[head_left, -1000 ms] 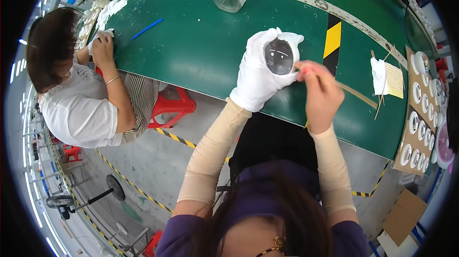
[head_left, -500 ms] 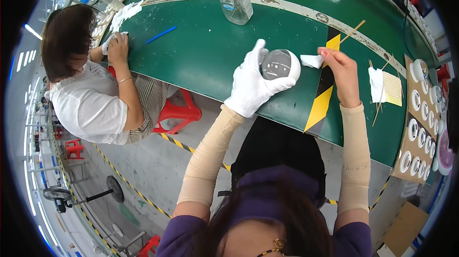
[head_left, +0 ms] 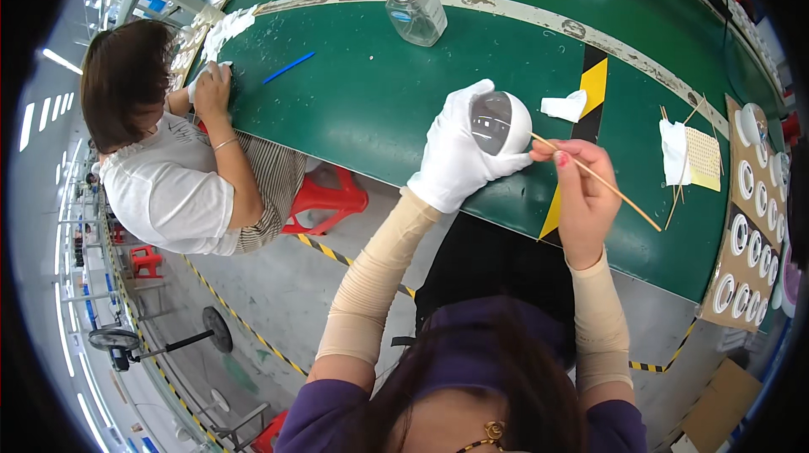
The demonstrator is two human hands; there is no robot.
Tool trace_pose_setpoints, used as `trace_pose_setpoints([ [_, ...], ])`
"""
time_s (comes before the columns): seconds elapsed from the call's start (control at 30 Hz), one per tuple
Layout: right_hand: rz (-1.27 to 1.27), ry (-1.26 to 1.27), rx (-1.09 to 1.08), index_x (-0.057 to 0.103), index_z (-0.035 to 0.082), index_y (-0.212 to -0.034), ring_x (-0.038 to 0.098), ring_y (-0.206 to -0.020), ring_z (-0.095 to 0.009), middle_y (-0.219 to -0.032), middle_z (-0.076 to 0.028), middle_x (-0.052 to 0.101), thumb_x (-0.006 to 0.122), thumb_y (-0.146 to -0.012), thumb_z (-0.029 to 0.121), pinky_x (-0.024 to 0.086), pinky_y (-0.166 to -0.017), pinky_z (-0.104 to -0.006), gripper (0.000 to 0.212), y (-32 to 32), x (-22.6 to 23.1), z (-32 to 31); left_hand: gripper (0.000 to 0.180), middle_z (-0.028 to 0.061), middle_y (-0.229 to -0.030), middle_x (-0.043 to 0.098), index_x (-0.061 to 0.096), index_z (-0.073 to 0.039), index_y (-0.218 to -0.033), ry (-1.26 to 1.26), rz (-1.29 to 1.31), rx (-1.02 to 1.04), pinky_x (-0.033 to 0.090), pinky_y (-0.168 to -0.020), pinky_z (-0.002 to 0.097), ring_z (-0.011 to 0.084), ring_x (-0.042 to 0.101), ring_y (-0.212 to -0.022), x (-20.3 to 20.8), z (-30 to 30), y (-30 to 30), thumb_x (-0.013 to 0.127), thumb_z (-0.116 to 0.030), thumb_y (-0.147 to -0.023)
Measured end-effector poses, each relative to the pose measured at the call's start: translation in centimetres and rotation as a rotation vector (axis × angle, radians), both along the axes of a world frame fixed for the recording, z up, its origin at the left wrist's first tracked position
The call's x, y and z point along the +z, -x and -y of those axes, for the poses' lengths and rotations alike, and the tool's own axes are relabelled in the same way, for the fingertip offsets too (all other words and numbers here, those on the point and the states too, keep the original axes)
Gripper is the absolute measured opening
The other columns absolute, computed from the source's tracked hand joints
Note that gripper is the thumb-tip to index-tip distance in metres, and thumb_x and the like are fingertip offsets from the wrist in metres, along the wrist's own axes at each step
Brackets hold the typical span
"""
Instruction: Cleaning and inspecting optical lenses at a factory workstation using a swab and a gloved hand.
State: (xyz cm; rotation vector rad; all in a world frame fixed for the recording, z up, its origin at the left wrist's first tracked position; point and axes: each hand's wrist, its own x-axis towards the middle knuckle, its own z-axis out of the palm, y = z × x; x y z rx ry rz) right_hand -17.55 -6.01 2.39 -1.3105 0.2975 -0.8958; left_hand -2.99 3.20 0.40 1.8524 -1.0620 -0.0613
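Note:
My left hand wears a white glove and holds a round white part with a dark glossy face above the green table. My bare right hand pinches a thin wooden stick whose tip touches the right rim of the round part. A small white wipe lies on the table just beyond the part, next to a yellow-and-black stripe.
A glass bottle stands at the table's far edge. To the right lie a white cloth, spare sticks and a cardboard tray of white rings. A seated co-worker works at the left, near a blue pen and a red stool.
My right hand put down the small white wipe and now holds the stick against the round part. My left hand kept hold of the part, turning it slightly.

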Motion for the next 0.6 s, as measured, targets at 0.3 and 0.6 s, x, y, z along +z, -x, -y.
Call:
trace_pose_setpoints([
  [0.3,-0.146,0.782,-0.258,0.065,-0.006,-0.097,0.067,-0.082,-0.026,-0.097,-0.016,0.071,0.062,-0.089,-0.006,0.053,-0.074,-0.03,0.009,-1.2,0.2,-0.5,0.091,0.0178,-0.117,0.058,0.043,0.001,-0.131,0.142,0.019,0.169,0.051,-0.086,0.0401,0.0328,0.062,-0.102,-2.3,0.5,2.2,0.09,-0.036,-0.061],
  [0.6,-0.243,0.97,-0.328,0.064,-0.005,-0.09,0.065,-0.074,-0.029,-0.088,-0.015,0.07,0.064,-0.082,-0.01,0.053,-0.066,-0.0334,0.01,-2.2,-0.8,1.3,0.091,0.015,-0.12,0.057,0.036,-0.002,-0.135,0.292,-0.175,0.058,0.051,-0.089,0.0372,0.0253,0.061,-0.104,-4.1,0.7,2.5,0.091,-0.022,-0.064],
])
